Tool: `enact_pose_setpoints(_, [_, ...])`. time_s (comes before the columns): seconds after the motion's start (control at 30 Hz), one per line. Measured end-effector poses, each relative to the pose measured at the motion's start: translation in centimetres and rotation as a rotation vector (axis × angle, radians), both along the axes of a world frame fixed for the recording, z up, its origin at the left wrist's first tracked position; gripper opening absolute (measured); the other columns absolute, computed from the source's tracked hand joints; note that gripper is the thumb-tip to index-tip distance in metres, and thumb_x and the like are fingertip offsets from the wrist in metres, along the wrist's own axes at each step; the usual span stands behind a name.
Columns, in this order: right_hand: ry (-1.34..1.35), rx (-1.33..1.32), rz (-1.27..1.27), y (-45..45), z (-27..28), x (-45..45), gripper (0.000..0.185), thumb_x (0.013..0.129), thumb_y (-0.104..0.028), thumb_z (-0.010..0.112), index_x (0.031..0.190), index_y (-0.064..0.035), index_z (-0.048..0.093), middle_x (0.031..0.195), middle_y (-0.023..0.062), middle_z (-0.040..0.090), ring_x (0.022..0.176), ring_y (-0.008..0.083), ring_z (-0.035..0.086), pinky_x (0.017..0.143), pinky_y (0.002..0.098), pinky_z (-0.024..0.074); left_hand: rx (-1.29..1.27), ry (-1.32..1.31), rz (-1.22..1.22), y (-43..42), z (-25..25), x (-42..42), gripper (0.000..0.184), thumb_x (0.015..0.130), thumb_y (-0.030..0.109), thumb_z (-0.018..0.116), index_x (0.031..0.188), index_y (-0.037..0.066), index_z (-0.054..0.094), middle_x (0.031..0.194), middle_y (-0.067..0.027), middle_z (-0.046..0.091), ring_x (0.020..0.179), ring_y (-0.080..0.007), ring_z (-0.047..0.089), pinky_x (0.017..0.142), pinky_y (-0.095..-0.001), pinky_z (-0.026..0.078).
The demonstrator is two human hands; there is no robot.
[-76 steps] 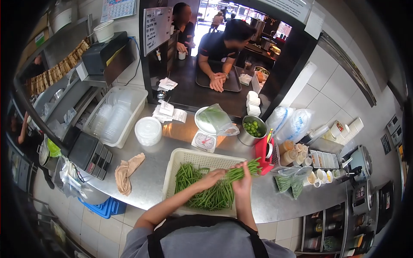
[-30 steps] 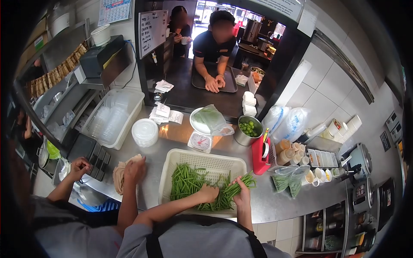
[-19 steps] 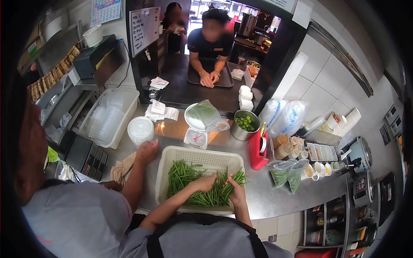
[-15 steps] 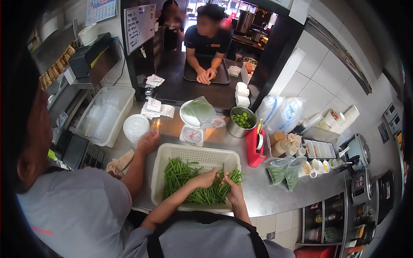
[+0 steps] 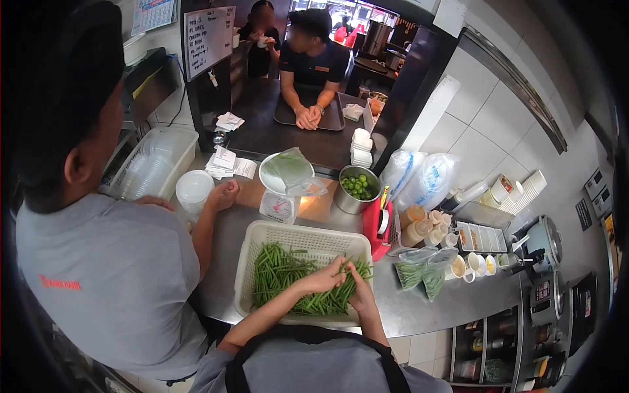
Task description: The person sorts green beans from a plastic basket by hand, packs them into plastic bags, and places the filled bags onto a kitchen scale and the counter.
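Long green beans [image 5: 278,275] fill much of a cream perforated plastic basket [image 5: 244,259] on the steel counter. Over the basket's right half, my left hand [image 5: 322,278] is closed, its fingertips pinched on green beans. My right hand [image 5: 361,293] is close beside it, closed around a few beans that stick out above its fingers. Exactly how many beans each hand grips is hidden. Behind the basket, a white dial scale [image 5: 278,207] carries a bowl with a clear plastic bag [image 5: 288,171] of something green.
A co-worker in a grey shirt [image 5: 111,262] stands close at left, an arm by a stack of round lids [image 5: 194,188]. A pot of limes [image 5: 358,190], a red holder [image 5: 375,229], sauce bottles [image 5: 416,230] and bagged greens [image 5: 426,272] line the right. People stand beyond the pass window.
The view has shifted, bringing more of the co-worker at left into sight. My two hands have come closer together over the beans. A second hand of the co-worker now shows by the clear containers.
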State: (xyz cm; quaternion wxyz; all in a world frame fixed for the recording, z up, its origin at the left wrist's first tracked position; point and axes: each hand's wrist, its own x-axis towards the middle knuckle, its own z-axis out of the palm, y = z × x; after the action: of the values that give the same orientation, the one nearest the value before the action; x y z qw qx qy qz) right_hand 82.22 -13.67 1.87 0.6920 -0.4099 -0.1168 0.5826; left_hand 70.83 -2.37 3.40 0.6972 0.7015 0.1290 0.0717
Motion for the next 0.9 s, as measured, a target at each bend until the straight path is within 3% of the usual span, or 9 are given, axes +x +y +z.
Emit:
enact_pose_setpoints(0.1, [0.368,0.167,0.110,0.6,-5.6,1.6,0.034,0.090,-0.044,0.047,0.107,-0.0151,0.055,0.094,0.0004,0.060,0.089,0.0166,0.057,0.079,0.0348,0.0465,0.102,-0.015,0.204,-1.0,-0.1,1.5,0.036,0.090,0.005,0.041,0.124,0.003,0.027,0.101,-0.0136,0.049,0.085,-0.0217,0.052,0.076,-0.0315,0.042])
enact_pose_setpoints(0.2, [0.390,0.014,-0.004,1.0,1.2,-2.2,0.044,0.088,-0.049,0.048,0.118,-0.0167,0.048,0.107,0.0023,0.057,0.103,0.0177,0.053,0.088,0.0341,0.0419,0.454,-0.108,0.410,-1.8,-1.2,2.4,0.041,0.088,0.002,0.041,0.125,-0.001,0.026,0.120,-0.0267,0.045,0.106,-0.0399,0.051,0.089,-0.0412,0.040])
enact_pose_setpoints(0.33, [0.427,0.070,0.063,0.7,1.0,-2.2,0.052,0.087,-0.049,0.048,0.128,-0.0182,0.042,0.125,0.0036,0.049,0.116,0.0193,0.045,0.098,0.0382,0.0354,0.731,-0.097,0.451,-2.6,0.6,1.6,0.047,0.088,0.006,0.040,0.131,-0.002,0.021,0.110,-0.0290,0.050,0.100,-0.0438,0.052,0.085,-0.0454,0.041])
enact_pose_setpoints(0.53, [0.253,0.008,0.004,0.5,1.4,-3.2,0.047,0.089,-0.036,0.052,0.130,-0.0162,0.040,0.128,0.0051,0.047,0.118,0.0197,0.044,0.098,0.0385,0.0367,0.651,0.250,0.261,-2.9,7.4,-0.6,0.047,0.090,0.011,0.038,0.135,0.009,0.027,0.106,-0.0252,0.057,0.090,-0.0462,0.054,0.077,-0.0482,0.043])
enact_pose_setpoints(0.57, [0.456,0.027,0.055,1.1,-1.4,-2.3,0.032,0.087,-0.021,0.057,0.117,-0.0129,0.050,0.107,0.0047,0.059,0.097,0.0173,0.057,0.084,0.0374,0.0468,0.757,0.009,0.372,-2.6,5.7,-1.2,0.042,0.091,0.013,0.039,0.132,0.006,0.034,0.109,-0.0239,0.056,0.090,-0.0384,0.059,0.078,-0.0418,0.046])
enact_pose_setpoints(0.6, [0.400,0.050,0.058,1.1,-1.2,-2.2,0.027,0.086,-0.018,0.058,0.111,-0.0116,0.051,0.098,0.0043,0.059,0.089,0.0167,0.059,0.079,0.0356,0.0485,0.461,0.101,0.401,-2.7,7.8,-1.8,0.039,0.093,0.017,0.039,0.130,0.004,0.037,0.119,-0.0190,0.053,0.100,-0.0276,0.057,0.087,-0.0333,0.043])
enact_pose_setpoints(0.7, [0.334,0.077,-0.033,1.9,1.6,-2.5,0.020,0.083,-0.010,0.062,0.101,-0.0090,0.052,0.085,0.0038,0.058,0.077,0.0156,0.060,0.070,0.0322,0.0502,0.351,-0.127,0.636,-2.0,6.2,-3.5,0.039,0.092,0.019,0.043,0.129,0.004,0.039,0.118,-0.0179,0.054,0.108,-0.0322,0.052,0.091,-0.0372,0.040])
enact_pose_setpoints(0.73, [0.325,0.077,-0.077,2.3,2.6,-2.6,0.020,0.081,-0.007,0.063,0.098,-0.0083,0.053,0.082,0.0038,0.058,0.075,0.0154,0.059,0.068,0.0314,0.0503,0.156,-0.108,0.664,-1.8,5.0,-3.9,0.044,0.095,0.032,0.038,0.128,0.004,0.039,0.128,-0.0108,0.046,0.117,-0.0244,0.044,0.098,-0.0346,0.032])
enact_pose_setpoints(0.9, [0.232,0.291,-0.140,4.1,4.7,-4.1,0.027,0.081,-0.006,0.062,0.105,-0.0071,0.050,0.083,0.0065,0.056,0.078,0.0182,0.058,0.071,0.0350,0.0498,-1.013,-0.179,0.729,-3.9,2.3,-3.7,0.048,0.097,0.041,0.022,0.129,0.011,0.041,0.126,-0.0092,0.047,0.117,-0.0229,0.045,0.100,-0.0389,0.031])
